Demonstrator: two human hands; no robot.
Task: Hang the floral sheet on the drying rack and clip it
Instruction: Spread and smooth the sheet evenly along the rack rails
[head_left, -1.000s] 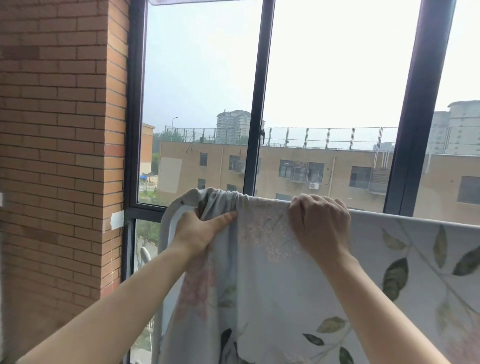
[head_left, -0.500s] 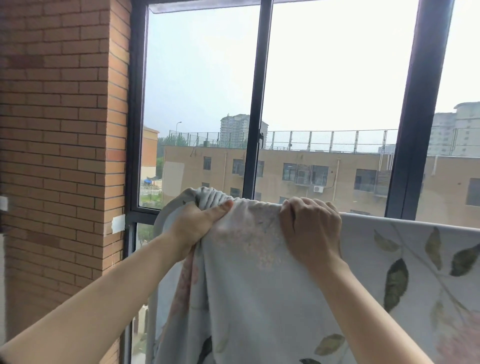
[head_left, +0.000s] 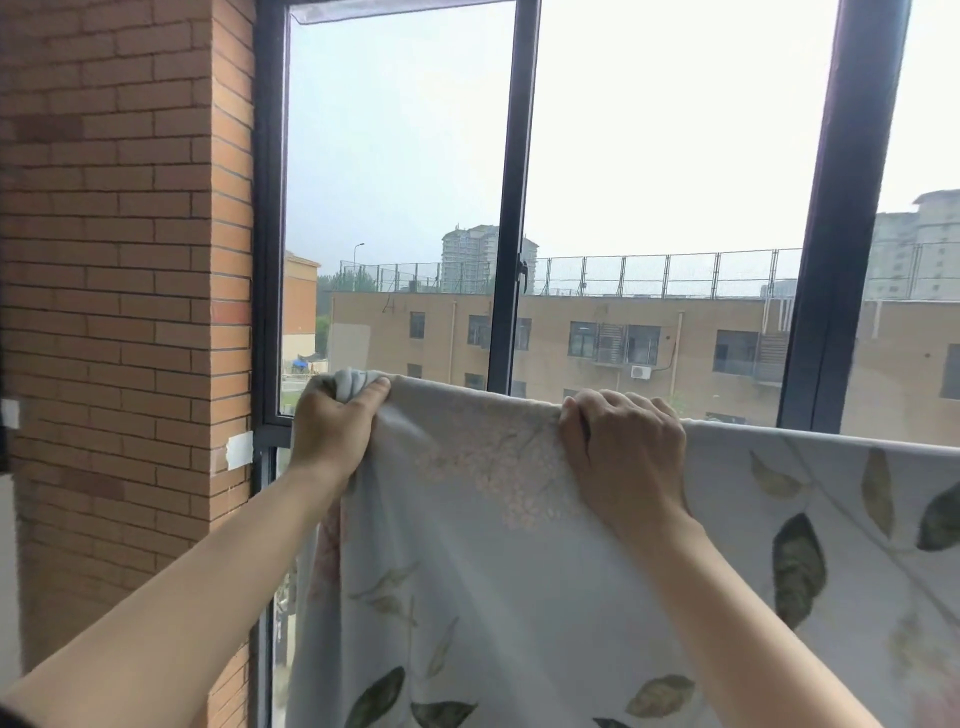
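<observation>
Nearest to me, both bare forearms reach up from the bottom edge of the view. My left hand (head_left: 332, 436), at about 8 o'clock from centre, has its fingers (head_left: 318, 401) curled tight round the bunched end of the floral sheet (head_left: 493, 582), with the thumb pressed along the top of the gathers. My right hand (head_left: 626, 457), at about 4 o'clock, is hooked over the sheet's top fold, knuckles toward me, gripping the cloth; its fingertips are hidden behind the fold.

The sheet hangs between and below the hands and fills the view from 7 o'clock round to 3 o'clock. It is pale grey, printed with green leaves and faded pink blossom. Its top edge runs nearly level from the left hand past the right hand to the right border. Whatever bar carries it is covered by the cloth, so I cannot tell how it sits on the rack.

Just beyond, at 9 o'clock, stands a brick wall (head_left: 114, 270) with a small white patch (head_left: 240, 451) at its corner. At 12 o'clock is a dark-framed window (head_left: 506, 208), and far outside a tan building (head_left: 675, 332) under a pale sky.
</observation>
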